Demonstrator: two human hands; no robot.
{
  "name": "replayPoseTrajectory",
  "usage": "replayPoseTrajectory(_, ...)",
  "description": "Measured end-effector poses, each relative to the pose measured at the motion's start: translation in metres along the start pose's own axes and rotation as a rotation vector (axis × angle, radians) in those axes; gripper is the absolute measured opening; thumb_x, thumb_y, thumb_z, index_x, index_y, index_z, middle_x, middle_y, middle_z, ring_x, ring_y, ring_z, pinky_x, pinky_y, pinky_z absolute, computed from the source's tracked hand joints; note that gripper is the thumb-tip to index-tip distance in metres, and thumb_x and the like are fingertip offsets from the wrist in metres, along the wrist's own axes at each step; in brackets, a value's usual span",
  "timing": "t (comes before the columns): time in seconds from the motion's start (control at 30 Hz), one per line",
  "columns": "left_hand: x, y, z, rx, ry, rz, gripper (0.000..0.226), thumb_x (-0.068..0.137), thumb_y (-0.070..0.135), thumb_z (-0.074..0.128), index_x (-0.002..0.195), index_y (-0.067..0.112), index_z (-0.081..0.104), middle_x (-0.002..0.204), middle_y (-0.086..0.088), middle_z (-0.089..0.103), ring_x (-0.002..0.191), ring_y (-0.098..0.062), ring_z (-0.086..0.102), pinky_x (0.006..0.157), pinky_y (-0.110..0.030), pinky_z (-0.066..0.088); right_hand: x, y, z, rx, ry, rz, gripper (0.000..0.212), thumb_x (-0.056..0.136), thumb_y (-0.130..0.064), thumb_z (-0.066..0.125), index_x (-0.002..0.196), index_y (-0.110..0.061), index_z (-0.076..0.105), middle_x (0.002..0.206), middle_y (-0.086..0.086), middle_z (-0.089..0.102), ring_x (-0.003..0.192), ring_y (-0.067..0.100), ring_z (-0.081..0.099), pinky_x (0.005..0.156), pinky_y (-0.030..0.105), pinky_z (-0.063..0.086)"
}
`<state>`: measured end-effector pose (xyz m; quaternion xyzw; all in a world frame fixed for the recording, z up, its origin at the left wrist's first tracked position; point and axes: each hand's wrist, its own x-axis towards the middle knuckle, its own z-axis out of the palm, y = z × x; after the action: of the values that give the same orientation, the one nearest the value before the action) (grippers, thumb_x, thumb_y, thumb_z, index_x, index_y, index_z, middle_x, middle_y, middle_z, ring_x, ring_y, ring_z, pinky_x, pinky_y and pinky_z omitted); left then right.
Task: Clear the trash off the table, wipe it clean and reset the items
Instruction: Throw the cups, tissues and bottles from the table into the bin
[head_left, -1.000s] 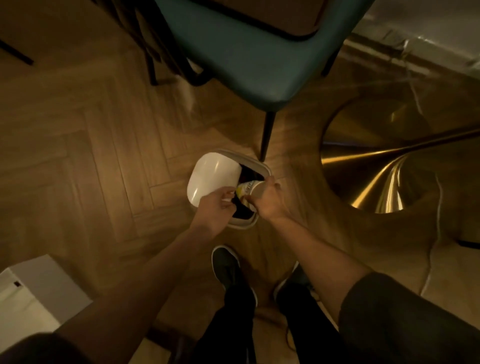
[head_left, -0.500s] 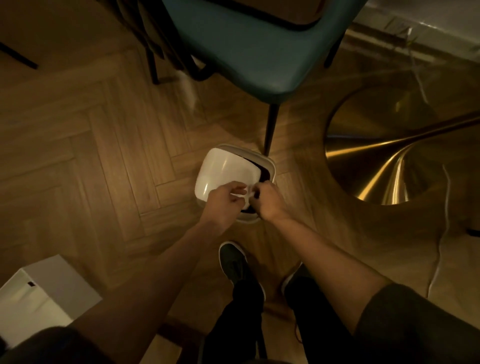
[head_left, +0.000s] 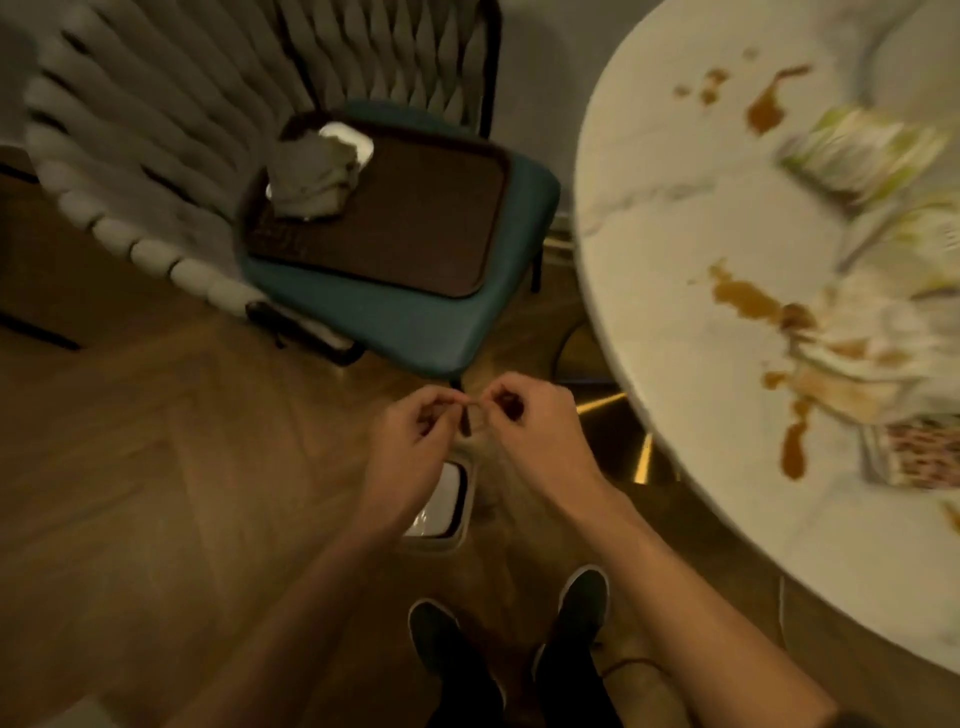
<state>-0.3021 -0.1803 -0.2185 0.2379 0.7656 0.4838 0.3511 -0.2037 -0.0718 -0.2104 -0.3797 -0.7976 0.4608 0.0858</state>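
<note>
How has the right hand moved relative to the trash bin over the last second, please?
Yes: the right hand has left the trash bin opening and now sits up-frame of it, toward the teal chair, fingertips meeting the left hand.

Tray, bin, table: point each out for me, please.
Tray (head_left: 415, 223): head view, bare brown middle of its floor.
Bin (head_left: 444, 499): head view, white lid.
Table (head_left: 675, 218): head view, bare white top near its left edge.
</note>
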Motion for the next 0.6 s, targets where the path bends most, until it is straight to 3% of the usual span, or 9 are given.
replayPoseTrajectory(0.07,0.006,0.041,0.009,-0.014,0.013,0.085,0.021,0.094,0.010,0.058,0.088,0.027,0.068,0.079,-0.001,0.070,0.070,-0.012,0.065,0.059,-0.020,0.050,0.006,-0.023,-0.041,0.032,0.106,-0.051,0.008,0.087,-0.010,0.064,0.081,-0.011,0.069,0.073,0.001,0.068,0.070,0.011,0.060,0.064,0.022,0.047)
replayPoseTrajectory(0.13,0.012,0.079,0.023,-0.014,-0.010,0.158,0.020,0.094,0.013,0.058,0.089,0.028,0.069,0.071,-0.001,0.067,0.066,-0.026,0.061,0.058,-0.036,0.050,0.013,-0.038,-0.082,0.052,0.183,-0.068,0.009,0.088,-0.012,0.063,0.083,-0.012,0.070,0.072,-0.001,0.067,0.071,0.009,0.060,0.062,0.019,0.046)
replayPoseTrajectory(0.23,0.021,0.120,0.050,-0.018,-0.058,0.238,0.017,0.095,0.015,0.056,0.091,0.024,0.070,0.051,0.008,0.050,0.050,-0.016,0.042,0.051,-0.030,0.034,0.020,-0.042,-0.139,0.023,0.282,-0.057,0.010,0.087,-0.013,0.061,0.083,-0.015,0.070,0.070,-0.006,0.066,0.067,0.008,0.059,0.060,0.017,0.044)
replayPoseTrajectory(0.33,0.032,0.152,0.083,0.007,-0.091,0.289,0.019,0.096,0.015,0.055,0.091,0.026,0.070,0.048,0.009,0.043,0.048,-0.006,0.036,0.050,-0.022,0.033,0.021,-0.032,-0.189,-0.004,0.362,-0.042,0.011,0.086,-0.012,0.061,0.082,-0.015,0.071,0.068,-0.005,0.065,0.063,0.009,0.058,0.062,0.026,0.048)
replayPoseTrajectory(0.43,0.046,0.184,0.117,0.073,-0.136,0.352,0.019,0.093,0.013,0.057,0.093,0.027,0.070,0.052,0.007,0.049,0.050,-0.008,0.042,0.053,-0.024,0.039,0.017,-0.017,-0.235,-0.037,0.419,-0.017,0.011,0.086,-0.013,0.061,0.082,-0.016,0.070,0.064,-0.002,0.065,0.061,0.012,0.059,0.062,0.031,0.051)
replayPoseTrajectory(0.5,0.058,0.205,0.140,0.149,-0.160,0.410,0.018,0.093,0.014,0.056,0.096,0.026,0.070,0.064,0.004,0.059,0.059,-0.013,0.053,0.060,-0.030,0.048,0.014,-0.003,-0.263,-0.063,0.439,0.013,0.010,0.086,-0.013,0.061,0.083,-0.016,0.070,0.064,-0.001,0.065,0.061,0.012,0.059,0.062,0.031,0.051)
replayPoseTrajectory(0.6,0.086,0.232,0.176,0.337,-0.187,0.509,0.020,0.092,0.019,0.056,0.106,0.029,0.066,0.085,0.009,0.065,0.077,-0.008,0.060,0.072,-0.031,0.053,0.010,0.020,-0.296,-0.096,0.438,0.052,0.011,0.087,-0.014,0.061,0.081,-0.017,0.069,0.065,-0.001,0.065,0.062,0.011,0.058,0.062,0.030,0.049)
